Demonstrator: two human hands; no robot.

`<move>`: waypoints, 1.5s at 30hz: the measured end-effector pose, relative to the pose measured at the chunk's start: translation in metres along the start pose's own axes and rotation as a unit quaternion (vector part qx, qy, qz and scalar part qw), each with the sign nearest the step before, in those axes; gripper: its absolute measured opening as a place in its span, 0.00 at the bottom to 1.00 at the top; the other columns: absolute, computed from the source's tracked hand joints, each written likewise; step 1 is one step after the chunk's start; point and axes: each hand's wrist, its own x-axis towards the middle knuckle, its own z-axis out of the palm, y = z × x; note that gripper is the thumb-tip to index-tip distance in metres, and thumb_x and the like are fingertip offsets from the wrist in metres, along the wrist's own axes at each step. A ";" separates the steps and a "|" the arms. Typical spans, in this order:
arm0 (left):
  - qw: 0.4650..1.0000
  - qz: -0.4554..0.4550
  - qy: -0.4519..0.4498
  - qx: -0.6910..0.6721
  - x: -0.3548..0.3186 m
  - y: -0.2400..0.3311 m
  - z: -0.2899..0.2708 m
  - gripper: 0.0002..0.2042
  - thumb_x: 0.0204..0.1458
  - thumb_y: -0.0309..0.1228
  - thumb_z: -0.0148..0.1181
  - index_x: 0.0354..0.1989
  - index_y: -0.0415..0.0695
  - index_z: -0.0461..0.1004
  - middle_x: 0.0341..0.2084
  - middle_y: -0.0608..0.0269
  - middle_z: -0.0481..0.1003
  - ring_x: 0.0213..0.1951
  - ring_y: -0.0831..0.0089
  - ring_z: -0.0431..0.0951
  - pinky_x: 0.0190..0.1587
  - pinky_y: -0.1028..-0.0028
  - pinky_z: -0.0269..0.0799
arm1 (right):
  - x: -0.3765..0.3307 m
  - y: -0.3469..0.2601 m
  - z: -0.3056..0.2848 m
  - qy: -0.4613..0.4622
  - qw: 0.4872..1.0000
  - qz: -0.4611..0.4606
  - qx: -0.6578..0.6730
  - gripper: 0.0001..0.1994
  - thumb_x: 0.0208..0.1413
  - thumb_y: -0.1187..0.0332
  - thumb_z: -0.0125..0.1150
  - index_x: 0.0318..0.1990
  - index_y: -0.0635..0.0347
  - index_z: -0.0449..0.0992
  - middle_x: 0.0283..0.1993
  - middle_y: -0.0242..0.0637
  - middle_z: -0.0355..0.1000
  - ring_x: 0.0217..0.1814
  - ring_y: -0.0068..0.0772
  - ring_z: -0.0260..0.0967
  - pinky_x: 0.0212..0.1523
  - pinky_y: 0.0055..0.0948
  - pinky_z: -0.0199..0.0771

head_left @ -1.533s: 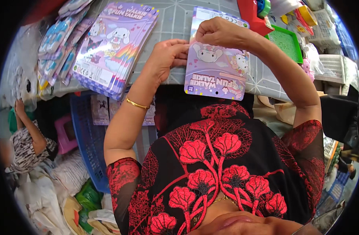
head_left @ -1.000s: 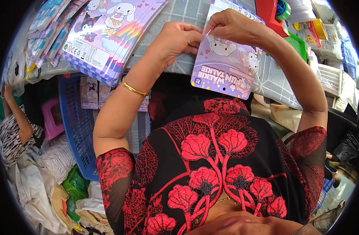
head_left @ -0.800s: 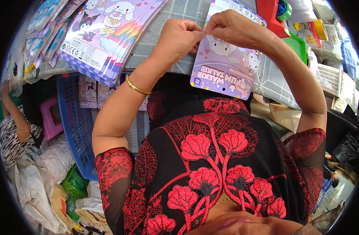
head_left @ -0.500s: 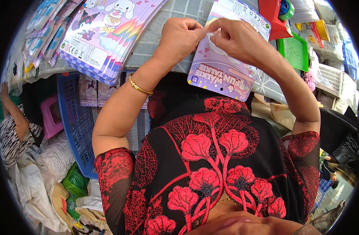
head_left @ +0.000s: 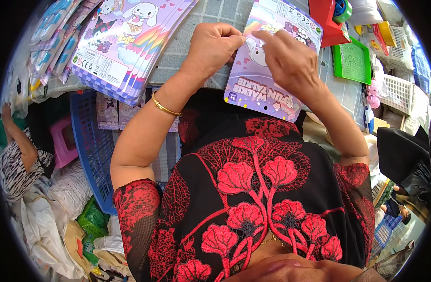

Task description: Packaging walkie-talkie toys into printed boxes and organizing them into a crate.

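fingers (head_left: pixel 234 35) of the left hand (head_left: pixel 213 47) are pinched tight on the top edge of a purple cartoon toy card (head_left: pixel 267 61), and the right hand (head_left: pixel 290 61) lies over its face with the index finger stretched toward the same spot, so it looks like both are working at something small on that edge. the card is held up just above the grey table (head_left: pixel 187 42), tilted toward the body, probably to see it better. only the one head view here: a fanned stack of matching cards (head_left: pixel 126 42) lies to the left, well apart, a green tray (head_left: pixel 351 61) sits right, and a blue basket (head_left: pixel 90 145) is below the table edge.
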 end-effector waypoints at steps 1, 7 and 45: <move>1.000 -0.003 -0.008 0.009 0.000 0.000 0.000 0.06 0.49 0.26 0.60 0.30 0.36 0.77 0.21 0.64 0.75 0.19 0.83 0.71 0.22 0.84 0.67 | -0.003 0.000 0.001 -0.027 0.998 -0.027 -0.054 0.17 0.48 0.73 0.52 0.48 0.52 0.70 0.26 0.36 0.66 0.27 0.38 0.69 0.26 0.36 0.69; 0.999 -0.029 -0.024 -0.021 -0.004 0.004 -0.003 0.06 0.49 0.26 0.59 0.30 0.35 0.77 0.21 0.63 0.76 0.21 0.81 0.74 0.23 0.82 0.70 | -0.011 0.012 0.012 -0.025 0.998 0.062 -0.016 0.18 0.49 0.72 0.52 0.50 0.53 0.69 0.26 0.38 0.65 0.27 0.39 0.68 0.26 0.36 0.68; 0.997 -0.071 0.011 0.019 0.010 0.006 -0.010 0.26 0.58 0.49 0.44 0.26 0.34 0.72 0.19 0.55 0.73 0.15 0.73 0.73 0.16 0.79 0.69 | -0.022 0.032 0.028 -0.007 0.998 -0.032 0.058 0.17 0.46 0.75 0.52 0.46 0.52 0.73 0.36 0.38 0.67 0.38 0.41 0.69 0.37 0.36 0.67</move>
